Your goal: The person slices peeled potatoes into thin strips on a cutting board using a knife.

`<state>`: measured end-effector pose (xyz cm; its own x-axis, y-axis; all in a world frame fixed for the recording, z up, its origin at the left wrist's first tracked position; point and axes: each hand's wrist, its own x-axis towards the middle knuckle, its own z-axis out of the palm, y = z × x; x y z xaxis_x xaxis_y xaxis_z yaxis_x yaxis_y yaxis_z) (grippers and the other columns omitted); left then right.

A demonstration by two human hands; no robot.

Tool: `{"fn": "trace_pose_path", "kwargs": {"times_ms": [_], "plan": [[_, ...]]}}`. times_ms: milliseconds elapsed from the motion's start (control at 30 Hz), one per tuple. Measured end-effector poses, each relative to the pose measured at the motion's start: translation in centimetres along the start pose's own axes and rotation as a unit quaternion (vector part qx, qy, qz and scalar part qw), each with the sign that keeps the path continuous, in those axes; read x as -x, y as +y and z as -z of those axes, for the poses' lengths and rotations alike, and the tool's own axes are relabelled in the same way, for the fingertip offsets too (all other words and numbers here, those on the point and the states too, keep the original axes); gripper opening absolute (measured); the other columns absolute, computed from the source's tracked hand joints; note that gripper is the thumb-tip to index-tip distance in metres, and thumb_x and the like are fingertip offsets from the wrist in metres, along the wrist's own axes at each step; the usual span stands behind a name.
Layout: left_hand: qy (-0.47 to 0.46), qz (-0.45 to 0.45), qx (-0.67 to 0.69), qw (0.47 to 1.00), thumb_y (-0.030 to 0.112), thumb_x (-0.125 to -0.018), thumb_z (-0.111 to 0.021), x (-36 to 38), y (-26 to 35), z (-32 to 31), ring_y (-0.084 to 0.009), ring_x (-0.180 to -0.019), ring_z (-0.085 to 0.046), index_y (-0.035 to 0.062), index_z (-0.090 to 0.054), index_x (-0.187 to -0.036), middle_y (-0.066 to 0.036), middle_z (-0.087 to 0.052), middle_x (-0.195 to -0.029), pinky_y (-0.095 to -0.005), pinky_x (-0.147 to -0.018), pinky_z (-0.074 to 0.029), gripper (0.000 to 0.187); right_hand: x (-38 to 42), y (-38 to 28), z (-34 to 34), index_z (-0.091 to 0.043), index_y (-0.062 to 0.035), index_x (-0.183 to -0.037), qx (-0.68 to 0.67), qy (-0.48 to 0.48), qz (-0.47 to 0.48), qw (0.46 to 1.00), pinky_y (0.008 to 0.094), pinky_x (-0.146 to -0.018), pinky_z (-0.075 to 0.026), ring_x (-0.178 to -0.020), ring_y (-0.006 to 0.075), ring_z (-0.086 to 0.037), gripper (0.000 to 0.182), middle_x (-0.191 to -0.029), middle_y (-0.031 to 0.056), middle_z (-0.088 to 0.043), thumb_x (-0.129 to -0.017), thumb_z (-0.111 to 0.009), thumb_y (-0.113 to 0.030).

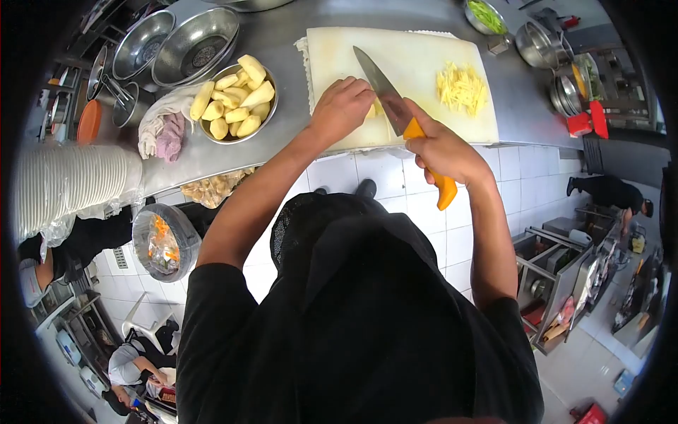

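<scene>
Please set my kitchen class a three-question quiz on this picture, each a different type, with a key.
1. True or false: the right hand grips the long grey-bladed knife with an orange handle.

2. Fill in the blank: in this picture, the round metal bowl of peeled pale-yellow vegetables stands to the ____ of the white rectangular cutting board.

3. Where does the pile of thin yellow strips lie?
A) inside the bowl
B) toward the board's right edge
C) under the knife blade

Key: 1. True. 2. Left. 3. B.
</scene>
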<state>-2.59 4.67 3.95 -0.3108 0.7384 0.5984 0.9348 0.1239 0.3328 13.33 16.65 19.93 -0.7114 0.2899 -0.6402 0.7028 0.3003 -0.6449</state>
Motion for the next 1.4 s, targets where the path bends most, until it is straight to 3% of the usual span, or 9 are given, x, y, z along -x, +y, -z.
{"fn": "trace_pose_path", "kwargs": {"times_ms": [167, 267, 367, 567, 800, 967, 1067, 1300, 1400], "plan": [[0.024, 0.094, 0.052, 0.994, 0.007, -0.082, -0.066, 1.3, 0.0, 1.2, -0.0257, -0.083, -0.065, 0.0051, -0.071, -0.083, -0.008, -0.066, -0.086, -0.0377, -0.075, -0.053, 0.005, -0.5, 0.5, 0.6, -0.021, -0.0147, -0.160, 0.017, -0.010, 0.000, 1.000, 0.0302, -0.050, -0.048, -0.059, 0.0141, -0.052, 0.077, -0.082, 0.0079, -0.054, -0.089, -0.051, -0.010], [-0.040, 0.342, 0.149, 0.927, 0.014, -0.083, -0.067, 1.0, 1.1, 4.7, -0.0293, -0.077, -0.069, 0.0040, -0.074, -0.085, -0.012, -0.071, -0.087, -0.0374, -0.072, -0.055, 0.013, -0.4, 0.4, 0.7, -0.022, -0.0160, -0.160, 0.028, -0.018, -0.016, 0.999, 0.0303, -0.050, -0.049, -0.061, 0.0141, -0.053, 0.076, -0.082, 0.0080, -0.054, -0.090, -0.051, -0.011], [-0.154, 0.433, 0.161, 0.873, 0.020, -0.081, -0.068, 0.8, -0.3, 6.1, -0.0317, -0.077, -0.071, 0.0025, -0.077, -0.090, -0.016, -0.074, -0.089, -0.0373, -0.075, -0.056, 0.021, -0.8, 1.2, 0.2, -0.022, -0.0171, -0.160, 0.025, -0.010, -0.008, 1.000, 0.0306, -0.050, -0.049, -0.057, 0.0146, -0.052, 0.076, -0.081, 0.0083, -0.054, -0.090, -0.050, -0.011], [-0.177, 0.449, 0.108, 0.869, 0.028, -0.080, -0.071, 1.9, -1.9, 4.3, -0.0266, -0.080, -0.073, 0.0011, -0.076, -0.097, -0.016, -0.075, -0.087, -0.0356, -0.078, -0.056, 0.033, -0.2, 0.5, -0.3, -0.016, -0.0118, -0.160, 0.036, -0.018, 0.006, 0.999, 0.0364, -0.056, -0.053, -0.050, 0.0215, -0.057, 0.083, -0.092, 0.0164, -0.060, -0.083, -0.044, -0.008], [-0.107, 0.411, 0.065, 0.903, 0.019, -0.081, -0.069, 2.1, -0.7, 4.8, -0.0343, -0.080, -0.072, 0.0050, -0.077, -0.091, -0.016, -0.073, -0.092, -0.0407, -0.080, -0.057, 0.019, -0.5, 1.6, -1.5, -0.019, -0.0163, -0.160, 0.039, 0.021, 0.036, 0.998, 0.0338, -0.052, -0.052, -0.055, 0.0181, -0.055, 0.078, -0.085, 0.0127, -0.059, -0.088, -0.048, -0.012], [-0.004, 0.195, 0.116, 0.974, 0.002, -0.083, -0.064, 2.0, -0.4, 2.7, -0.0313, -0.084, -0.068, 0.0030, -0.074, -0.094, -0.012, -0.071, -0.093, -0.0384, -0.077, -0.055, 0.014, -0.2, 0.8, -1.6, -0.017, -0.0155, -0.160, 0.052, 0.008, 0.013, 0.999, 0.0345, -0.053, -0.053, -0.055, 0.0189, -0.056, 0.079, -0.087, 0.0140, -0.060, -0.088, -0.047, -0.011], [-0.027, 0.071, 0.080, 0.994, -0.006, -0.080, -0.060, 1.7, -0.7, 1.1, -0.0306, -0.094, -0.063, 0.0019, -0.071, -0.100, -0.012, -0.066, -0.100, -0.0380, -0.083, -0.053, 0.024, -0.1, 0.8, -2.2, -0.016, -0.0150, -0.160, 0.058, 0.012, 0.012, 0.998, 0.0358, -0.054, -0.053, -0.052, 0.0202, -0.057, 0.078, -0.083, 0.0144, -0.060, -0.088, -0.045, -0.010], [-0.063, 0.080, 0.077, 0.992, -0.004, -0.080, -0.058, 2.3, -0.5, -0.1, -0.0297, -0.103, -0.057, 0.0002, -0.067, -0.105, -0.011, -0.062, -0.107, -0.0380, -0.092, -0.049, 0.027, -0.9, 2.7, -4.2, -0.014, -0.0129, -0.160, 0.088, 0.041, 0.056, 0.994, 0.0388, -0.058, -0.054, -0.047, 0.0223, -0.058, 0.074, -0.071, 0.0159, -0.060, -0.093, -0.045, -0.011], [-0.059, 0.082, 0.073, 0.992, -0.003, -0.081, -0.058, 2.3, -0.5, -0.3, -0.0299, -0.104, -0.057, -0.0001, -0.066, -0.106, -0.011, -0.062, -0.110, -0.0381, -0.093, -0.049, 0.027, -2.2, 4.9, -5.3, -0.012, -0.0126, -0.159, 0.148, 0.078, 0.108, 0.980, 0.0443, -0.065, -0.054, -0.056, 0.0329, -0.064, 0.075, -0.073, 0.0218, -0.064, -0.093, -0.047, -0.009]]}}
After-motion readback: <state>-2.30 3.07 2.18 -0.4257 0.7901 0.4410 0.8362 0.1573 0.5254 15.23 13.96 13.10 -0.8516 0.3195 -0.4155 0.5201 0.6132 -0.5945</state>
